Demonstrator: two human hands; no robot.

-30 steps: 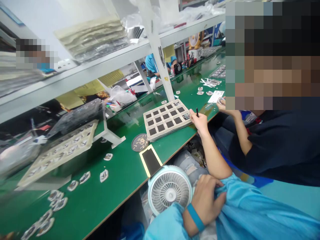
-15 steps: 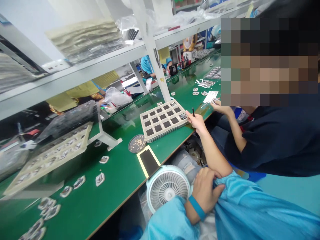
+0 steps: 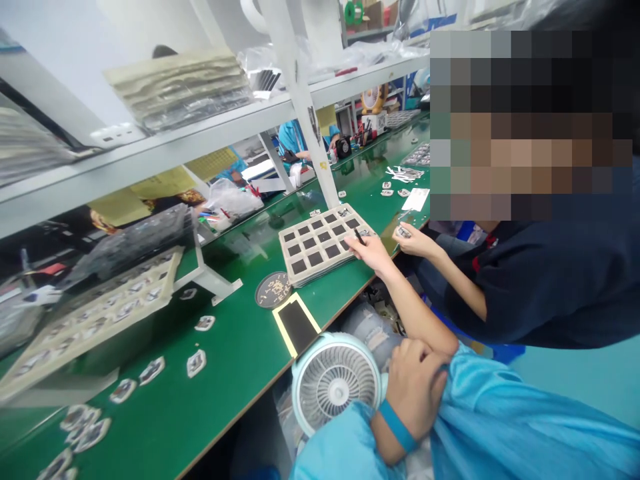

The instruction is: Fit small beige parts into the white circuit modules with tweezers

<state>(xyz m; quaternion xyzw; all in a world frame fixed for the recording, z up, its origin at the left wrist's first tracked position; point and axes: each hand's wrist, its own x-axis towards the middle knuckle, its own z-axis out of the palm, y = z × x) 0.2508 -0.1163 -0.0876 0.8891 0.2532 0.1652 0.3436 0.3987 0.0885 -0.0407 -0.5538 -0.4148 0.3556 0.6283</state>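
My right hand [image 3: 369,252] reaches forward from a pushed-up blue sleeve, over the near right part of a beige compartment tray [image 3: 295,275]. It is closed around a slim black pen-like stick [image 3: 359,237]. Dark square pads fill many of the compartments, and small parts sit in a few on the right side. My left hand [image 3: 413,387], with a teal wristband, is wrapped over my right arm near the elbow. Just left of the tray lies a round dark dish [image 3: 265,293] of small yellowish pieces. A black pad with a yellow border [image 3: 297,325] lies at the bench edge.
A person in a dark top sits at the right; their hand [image 3: 417,243] holds a small white-edged part. A pale blue fan [image 3: 337,387] stands below the bench edge. Several white-edged parts [image 3: 197,363] lie on the green bench [image 3: 240,373]. A shelf post [image 3: 313,127] rises behind the tray.
My right hand has moved left and slightly down over the tray, and the black stick now tilts left. The other person's hand has come left and lower. My left hand stays on my arm.
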